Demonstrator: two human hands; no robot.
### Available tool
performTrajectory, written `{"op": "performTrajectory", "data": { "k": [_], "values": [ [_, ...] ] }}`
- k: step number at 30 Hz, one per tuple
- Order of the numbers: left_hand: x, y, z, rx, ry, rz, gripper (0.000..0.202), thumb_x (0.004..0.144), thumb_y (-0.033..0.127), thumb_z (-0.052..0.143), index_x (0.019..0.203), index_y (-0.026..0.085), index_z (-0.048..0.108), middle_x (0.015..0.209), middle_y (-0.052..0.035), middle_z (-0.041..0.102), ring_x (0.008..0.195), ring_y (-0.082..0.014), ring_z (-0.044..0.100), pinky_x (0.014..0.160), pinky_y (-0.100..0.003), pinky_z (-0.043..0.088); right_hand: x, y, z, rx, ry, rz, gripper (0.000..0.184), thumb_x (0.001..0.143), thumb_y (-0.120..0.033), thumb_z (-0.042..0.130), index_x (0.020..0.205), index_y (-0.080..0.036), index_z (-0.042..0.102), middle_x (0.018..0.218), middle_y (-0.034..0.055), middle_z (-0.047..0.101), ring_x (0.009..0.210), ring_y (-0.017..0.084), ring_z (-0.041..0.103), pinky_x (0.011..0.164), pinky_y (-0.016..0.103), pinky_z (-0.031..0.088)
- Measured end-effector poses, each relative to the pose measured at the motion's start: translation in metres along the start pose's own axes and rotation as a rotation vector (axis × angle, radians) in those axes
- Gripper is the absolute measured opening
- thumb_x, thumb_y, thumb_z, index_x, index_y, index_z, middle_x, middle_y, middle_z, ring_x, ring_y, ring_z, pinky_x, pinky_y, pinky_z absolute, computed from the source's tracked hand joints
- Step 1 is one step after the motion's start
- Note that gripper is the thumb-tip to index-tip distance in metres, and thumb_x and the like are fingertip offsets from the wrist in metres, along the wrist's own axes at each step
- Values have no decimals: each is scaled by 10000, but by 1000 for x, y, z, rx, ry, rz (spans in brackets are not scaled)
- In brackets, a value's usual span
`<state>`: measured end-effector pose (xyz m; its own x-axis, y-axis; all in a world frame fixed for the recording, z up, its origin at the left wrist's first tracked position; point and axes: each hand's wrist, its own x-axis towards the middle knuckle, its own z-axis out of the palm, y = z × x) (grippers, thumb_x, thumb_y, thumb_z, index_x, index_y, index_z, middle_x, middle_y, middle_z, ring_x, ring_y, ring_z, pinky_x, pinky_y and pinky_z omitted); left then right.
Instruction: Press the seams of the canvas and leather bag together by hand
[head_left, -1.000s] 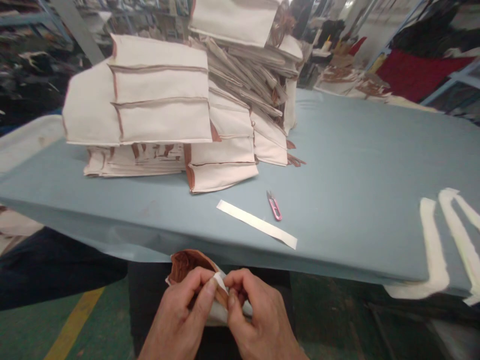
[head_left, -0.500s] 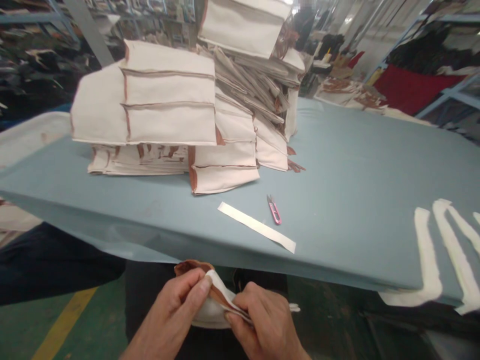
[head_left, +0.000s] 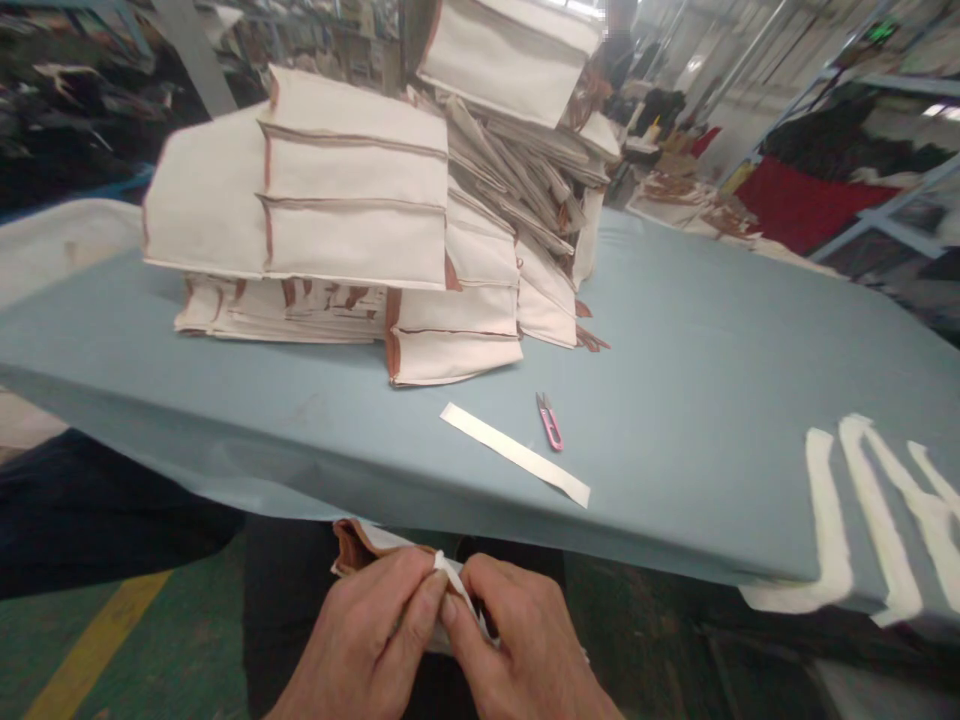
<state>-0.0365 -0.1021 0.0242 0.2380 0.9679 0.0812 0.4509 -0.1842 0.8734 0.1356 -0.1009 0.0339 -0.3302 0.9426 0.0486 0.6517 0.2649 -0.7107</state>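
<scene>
Below the near edge of a blue-grey table (head_left: 690,380), a cream-and-brown cloth piece (head_left: 377,540) sits between two bare hands. I see the left hand (head_left: 375,620) pinching its edge between thumb and finger; the right hand (head_left: 517,625) grips it just beside, thumbs close together. On the table, a flat pale strip (head_left: 517,455) lies near pink snips (head_left: 551,425), with stacked cream pieces (head_left: 352,235) behind.
</scene>
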Motion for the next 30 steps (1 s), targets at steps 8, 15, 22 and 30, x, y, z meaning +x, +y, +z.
{"op": "performTrajectory", "data": {
  "k": [8, 15, 22, 30],
  "values": [
    [-10, 0, 12, -352, 158, -468, 463, 949, 553, 579, 636, 216, 532, 619, 27, 570, 618, -151, 552, 596, -218, 487, -29, 33, 46, 207, 194, -65, 251, 1019, -457, 596, 896, -246, 655, 868, 37, 743, 819, 195, 707, 715, 274, 543],
    [-15, 4, 33, -923, 361, -886, 402, 769, 550, 820, 918, 191, 716, 695, 25, 681, 763, -199, 698, 659, -251, 579, -2, 10, 45, 310, 445, -232, 499, 1103, -485, 343, 670, -243, 403, 546, -37, 467, 529, 145, 529, 616, 303, 469],
    [8, -1, 36, -1096, 247, -927, 430, 681, 520, 889, 822, 183, 662, 658, 41, 642, 617, -135, 597, 580, -224, 525, 7, 14, 25, 270, 337, -225, 520, 1116, -484, 305, 662, -237, 362, 571, -39, 464, 555, 134, 533, 636, 287, 463],
    [12, 2, 8, -103, 7, -298, 433, 1002, 440, 527, 634, 212, 515, 597, 47, 483, 544, -125, 480, 539, -223, 400, -12, 34, 21, 152, 219, -172, 326, 1125, -371, 362, 948, -228, 594, 854, 20, 686, 816, 168, 672, 791, 281, 494]
  ]
}}
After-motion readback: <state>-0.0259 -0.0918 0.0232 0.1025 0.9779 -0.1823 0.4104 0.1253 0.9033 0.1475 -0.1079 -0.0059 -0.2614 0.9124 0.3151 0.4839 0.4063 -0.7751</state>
